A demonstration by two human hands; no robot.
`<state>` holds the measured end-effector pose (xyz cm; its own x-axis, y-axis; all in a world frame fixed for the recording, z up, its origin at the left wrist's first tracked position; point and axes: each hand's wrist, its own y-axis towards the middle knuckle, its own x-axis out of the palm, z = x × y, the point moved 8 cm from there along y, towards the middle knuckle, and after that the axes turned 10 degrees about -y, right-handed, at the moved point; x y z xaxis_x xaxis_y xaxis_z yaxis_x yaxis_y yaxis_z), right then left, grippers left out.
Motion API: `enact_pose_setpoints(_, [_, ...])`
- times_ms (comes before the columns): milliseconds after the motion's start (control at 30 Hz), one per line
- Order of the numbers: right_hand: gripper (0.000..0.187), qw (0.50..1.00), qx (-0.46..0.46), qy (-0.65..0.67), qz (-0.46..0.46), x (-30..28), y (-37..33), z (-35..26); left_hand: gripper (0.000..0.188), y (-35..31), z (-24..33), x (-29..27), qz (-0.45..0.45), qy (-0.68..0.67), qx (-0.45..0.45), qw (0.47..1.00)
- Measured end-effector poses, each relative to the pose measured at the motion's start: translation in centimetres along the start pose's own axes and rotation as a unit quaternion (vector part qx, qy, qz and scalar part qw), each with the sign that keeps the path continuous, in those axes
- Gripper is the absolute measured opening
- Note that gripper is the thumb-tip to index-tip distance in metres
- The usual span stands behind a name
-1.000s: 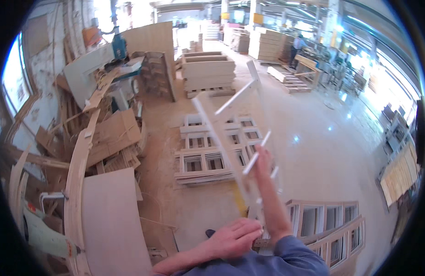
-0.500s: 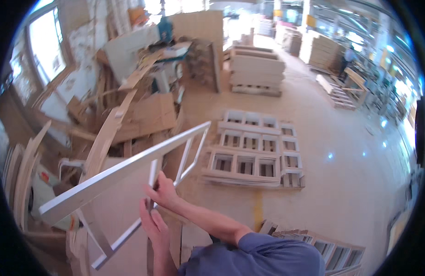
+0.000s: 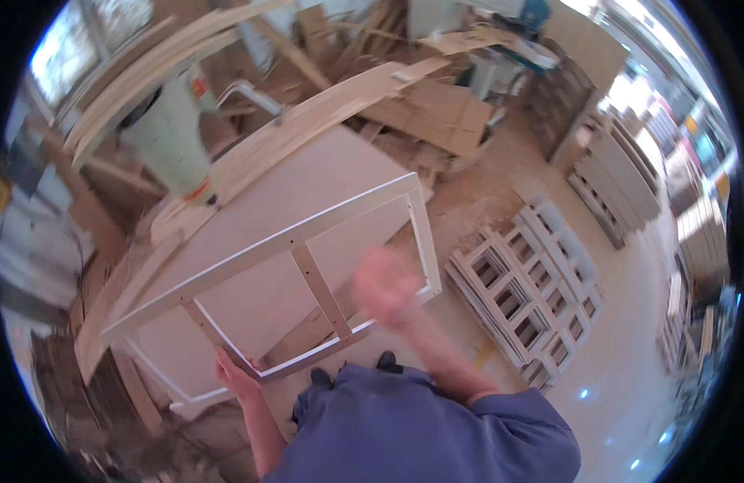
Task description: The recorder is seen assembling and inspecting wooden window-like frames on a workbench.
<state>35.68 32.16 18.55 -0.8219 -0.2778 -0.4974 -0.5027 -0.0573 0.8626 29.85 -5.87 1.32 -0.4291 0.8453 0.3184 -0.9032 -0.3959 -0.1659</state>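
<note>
A long wooden frame (image 3: 316, 282) with pale edges and two crossbars tilts over a pale board (image 3: 307, 173) in front of me. Small dark holes dot its rail and a crossbar. My left hand (image 3: 239, 374) grips the lower rail beside the left crossbar, the thumb showing on the inner side. Over the right-hand opening, my right hand (image 3: 384, 286) is smeared by motion. Its fingers cannot be made out, nor whether it touches the frame.
Long planks (image 3: 332, 101) lie along the board's far side, by a pale green cylindrical container (image 3: 171, 145). To the right, similar frames (image 3: 501, 283) are stacked low on the floor. Beyond them stands a panel stack (image 3: 617, 181). Scrap wood (image 3: 436, 117) clutters the back.
The frame has swung from steeply tilted to a flatter pose facing me. My left hand has shifted left along its lower rail; my right hand has left the crossbar, moving right. My view has turned left.
</note>
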Motion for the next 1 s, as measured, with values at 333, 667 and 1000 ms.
enact_pose_setpoints(333, [0.069,0.820,0.401,0.165,-0.373,13.3,-8.6,2.1,0.048,6.9,6.5,-13.9,0.111,0.051,-0.149,0.981])
enact_pose_setpoints(667, [0.044,0.922,0.093,0.055,-0.371,23.4,-6.2,-11.3,0.030,15.8,9.6,-26.7,0.123,0.169,-0.198,0.958])
enact_pose_setpoints(1000, [0.031,0.936,0.034,0.082,-0.342,34.9,-0.9,-18.2,0.042,25.5,11.6,-32.6,0.101,0.370,-0.086,0.920])
